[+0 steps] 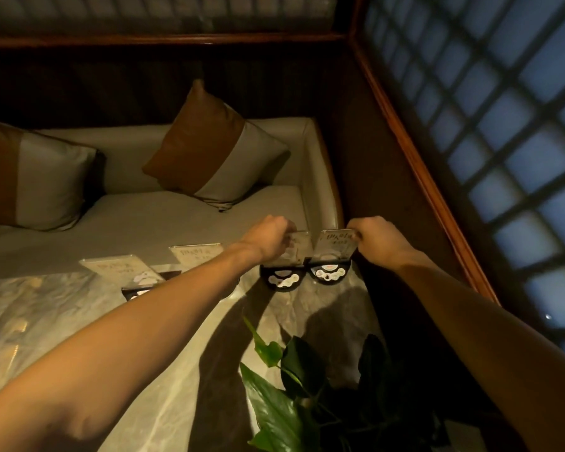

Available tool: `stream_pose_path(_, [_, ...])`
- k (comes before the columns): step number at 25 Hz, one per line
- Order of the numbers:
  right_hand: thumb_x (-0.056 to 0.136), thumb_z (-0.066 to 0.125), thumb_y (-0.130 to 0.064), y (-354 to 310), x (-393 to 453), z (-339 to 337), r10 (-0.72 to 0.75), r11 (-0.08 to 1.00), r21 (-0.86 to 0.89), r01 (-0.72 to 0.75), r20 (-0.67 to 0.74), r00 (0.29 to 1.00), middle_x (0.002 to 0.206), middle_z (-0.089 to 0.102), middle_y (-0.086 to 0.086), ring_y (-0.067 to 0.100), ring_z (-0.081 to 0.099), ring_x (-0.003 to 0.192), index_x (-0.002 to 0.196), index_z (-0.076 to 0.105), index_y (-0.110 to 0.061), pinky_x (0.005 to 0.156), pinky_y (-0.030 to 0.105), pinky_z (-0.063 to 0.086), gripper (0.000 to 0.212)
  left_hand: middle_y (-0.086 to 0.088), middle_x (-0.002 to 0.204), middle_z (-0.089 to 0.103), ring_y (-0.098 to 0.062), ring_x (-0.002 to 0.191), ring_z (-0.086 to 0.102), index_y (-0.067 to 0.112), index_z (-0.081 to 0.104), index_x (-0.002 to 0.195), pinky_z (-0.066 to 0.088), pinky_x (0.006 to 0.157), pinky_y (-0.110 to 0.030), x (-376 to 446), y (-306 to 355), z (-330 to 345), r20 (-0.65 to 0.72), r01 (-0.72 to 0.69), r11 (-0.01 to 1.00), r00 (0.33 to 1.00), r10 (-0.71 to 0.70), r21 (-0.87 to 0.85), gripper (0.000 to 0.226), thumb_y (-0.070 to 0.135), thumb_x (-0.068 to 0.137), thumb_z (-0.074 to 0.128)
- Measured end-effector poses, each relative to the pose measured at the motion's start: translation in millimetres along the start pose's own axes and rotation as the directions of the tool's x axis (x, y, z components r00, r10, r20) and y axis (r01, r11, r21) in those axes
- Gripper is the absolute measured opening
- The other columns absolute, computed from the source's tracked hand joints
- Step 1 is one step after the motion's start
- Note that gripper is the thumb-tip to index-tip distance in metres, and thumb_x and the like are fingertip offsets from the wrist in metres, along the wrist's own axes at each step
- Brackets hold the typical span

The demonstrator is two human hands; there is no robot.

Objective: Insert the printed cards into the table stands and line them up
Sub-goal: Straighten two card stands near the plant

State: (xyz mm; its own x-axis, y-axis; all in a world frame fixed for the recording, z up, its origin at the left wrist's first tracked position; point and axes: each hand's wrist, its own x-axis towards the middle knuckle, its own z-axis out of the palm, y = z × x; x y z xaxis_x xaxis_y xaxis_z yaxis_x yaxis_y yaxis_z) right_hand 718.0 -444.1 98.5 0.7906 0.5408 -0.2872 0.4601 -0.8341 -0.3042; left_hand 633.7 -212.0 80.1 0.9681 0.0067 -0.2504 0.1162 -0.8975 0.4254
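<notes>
From the head view: four clear acrylic table stands (331,256) in a row along the marble table's (79,321) far edge. Probably light, stiff, slick; best pinched at top corners. Left hand (269,238) pinched on the third stand's (291,252) top, right hand (377,238) pinched on the rightmost's.

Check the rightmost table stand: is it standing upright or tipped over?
Upright. The rightmost stand sits on its black base, clear panel rising above, the right hand pinching its top edge.

Head view, steeply downward (wide-angle), near table (62,321)
</notes>
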Motion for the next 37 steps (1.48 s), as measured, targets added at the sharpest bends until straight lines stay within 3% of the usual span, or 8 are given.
stream_pose_path(4, [0.098,0.057,-0.011,15,-3,-5,0.000,1.000,-0.015,0.000,-0.014,1.000,0.112,0.071,0.006,0.021,0.067,0.093,0.107,0.067,-0.018,0.073,0.028,0.052,0.016,-0.012,0.104,0.075,-0.031,0.101,0.068,0.013,0.073,0.107,0.055,0.087,-0.043,8,13,6,-0.016,-0.011,1.000,1.000,0.011,0.004,0.019,0.009,0.091,0.063])
stream_pose_path(10, [0.102,0.049,-0.015,27,-6,-5,0.010,1.000,0.027,-0.010,-0.019,1.000,0.115,0.070,0.006,0.020,0.066,0.097,0.111,0.066,-0.020,0.075,0.029,0.055,0.020,-0.012,0.105,0.075,-0.033,0.101,0.069,0.014,0.073,0.107,0.055,0.087,-0.045,11,12,16,-0.037,0.019,0.999,0.999,-0.021,-0.047,0.019,0.011,0.094,0.060])
stream_pose_path(14, [0.102,0.049,-0.016,28,0,-2,0.010,0.999,0.041,-0.010,-0.001,1.000,0.112,0.070,0.003,0.016,0.062,0.090,0.111,0.066,-0.022,0.060,0.017,0.041,0.020,-0.010,0.111,0.074,-0.029,0.105,0.067,0.015,0.071,0.115,0.054,0.091,-0.044,16,12,13,-0.006,0.024,0.998,1.000,-0.024,-0.064,0.022,0.012,0.096,0.061])
stream_pose_path(19, [0.103,0.048,-0.016,30,4,-6,0.002,0.997,0.080,-0.004,0.023,1.000,0.113,0.069,0.003,0.017,0.065,0.096,0.112,0.066,-0.021,0.071,0.024,0.050,0.021,-0.011,0.117,0.073,-0.031,0.112,0.066,0.014,0.071,0.119,0.053,0.095,-0.044,22,14,14,0.004,-0.018,0.999,1.000,0.018,-0.036,0.026,0.012,0.095,0.063])
stream_pose_path(24, [0.102,0.049,-0.016,34,4,-4,-0.009,0.994,0.108,0.005,0.042,0.999,0.116,0.069,0.001,0.016,0.063,0.104,0.116,0.065,-0.023,0.072,0.020,0.045,0.022,-0.010,0.111,0.074,-0.029,0.106,0.067,0.015,0.072,0.116,0.054,0.091,-0.044,18,9,16,-0.026,-0.016,0.997,1.000,0.014,-0.078,0.023,0.011,0.096,0.061])
stream_pose_path(28, [0.102,0.049,-0.016,34,5,-4,-0.020,0.996,0.090,0.017,0.028,0.999,0.114,0.069,0.002,0.016,0.062,0.098,0.112,0.065,-0.023,0.068,0.019,0.044,0.020,-0.010,0.108,0.075,-0.029,0.103,0.067,0.015,0.072,0.113,0.053,0.087,-0.040,14,6,19,-0.055,-0.029,0.995,0.998,0.024,-0.097,0.021,0.011,0.096,0.061])
stream_pose_path(32, [0.102,0.049,-0.016,33,2,-5,-0.020,0.997,0.077,0.017,0.039,0.999,0.117,0.068,0.002,0.021,0.064,0.106,0.116,0.065,-0.020,0.078,0.026,0.050,0.021,-0.010,0.106,0.074,-0.029,0.103,0.067,0.015,0.072,0.109,0.054,0.089,-0.044,14,7,20,-0.054,-0.018,0.993,0.998,0.012,-0.113,0.018,0.011,0.096,0.061])
stream_pose_path(37, [0.102,0.050,-0.016,32,2,-5,-0.032,0.996,0.084,0.029,0.036,0.999,0.115,0.068,0.001,0.016,0.064,0.101,0.116,0.065,-0.023,0.074,0.022,0.046,0.021,-0.009,0.110,0.074,-0.027,0.106,0.067,0.016,0.071,0.116,0.053,0.090,-0.041,15,9,21,-0.058,-0.026,0.992,0.998,0.019,-0.127,0.023,0.011,0.097,0.060])
